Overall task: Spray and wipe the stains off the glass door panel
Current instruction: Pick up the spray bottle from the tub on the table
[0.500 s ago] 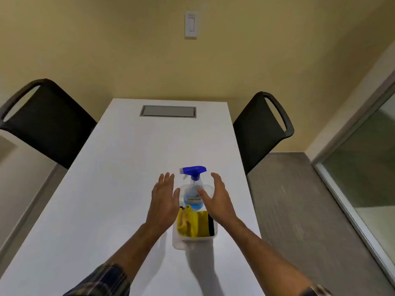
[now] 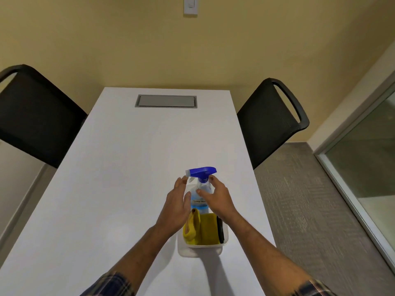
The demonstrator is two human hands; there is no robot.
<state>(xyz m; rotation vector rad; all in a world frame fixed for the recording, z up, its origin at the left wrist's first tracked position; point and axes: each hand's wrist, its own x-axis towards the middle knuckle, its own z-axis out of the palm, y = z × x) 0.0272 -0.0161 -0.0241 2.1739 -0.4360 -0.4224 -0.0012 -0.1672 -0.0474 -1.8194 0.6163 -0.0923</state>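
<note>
A clear spray bottle (image 2: 200,198) with a blue trigger head stands upright in a clear plastic bin (image 2: 199,249) on the white table (image 2: 128,189). A yellow cloth (image 2: 202,228) and a dark-edged item lie in the bin behind the bottle. My left hand (image 2: 176,207) is close against the bottle's left side, fingers spread. My right hand (image 2: 218,199) curls around its right side, thumb near the body and fingers by the neck; neither hand has closed on it. The glass door panel (image 2: 367,159) is at the right edge.
Two black chairs flank the table, the left chair (image 2: 32,116) and the right chair (image 2: 271,120). A grey cable hatch (image 2: 165,101) is set into the far end of the table. Grey carpet (image 2: 299,199) lies between table and door. A light switch (image 2: 190,6) is on the wall.
Both hands have moved forward and inward, from beside the bin to either side of the spray bottle. The right hand's fingers have begun to curl around it.
</note>
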